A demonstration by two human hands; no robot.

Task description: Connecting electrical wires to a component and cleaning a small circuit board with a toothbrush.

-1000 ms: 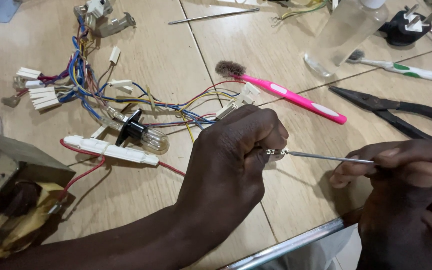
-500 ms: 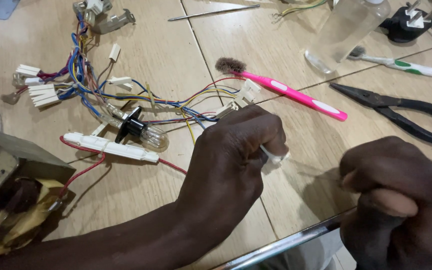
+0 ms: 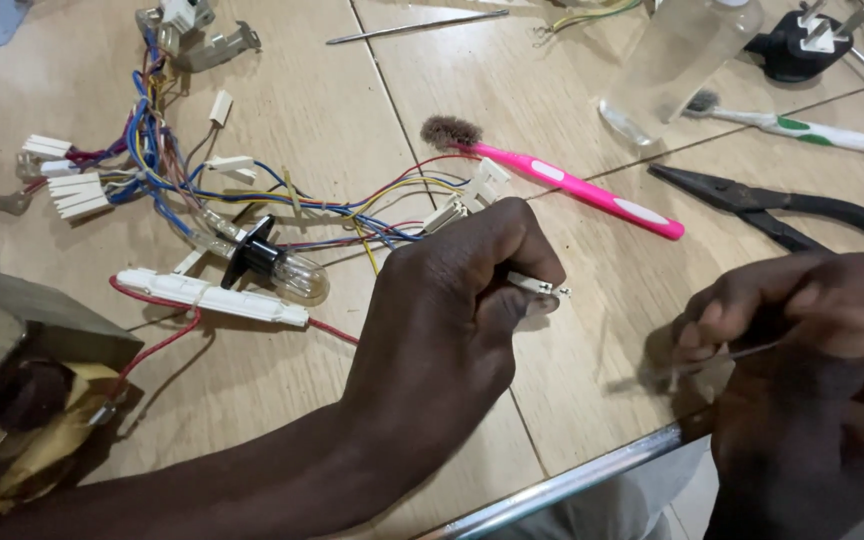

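Wiring harness terminal held for probing on a wooden table.

The small terminal connector is pinched in the closed left hand; a thin metal probe is gripped in the closed right hand. The terminal is best kept steady and the probe tip aligned before insertion.

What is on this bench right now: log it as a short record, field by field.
surface: wooden table
left hand: left hand pinches a small white connector, metal tip sticking out to the right
right hand: right hand grips a thin metal probe, its tip apart from the connector
behind left hand: wire harness with a small bulb
far side: pink toothbrush, black pliers, clear bottle
near left: metal box
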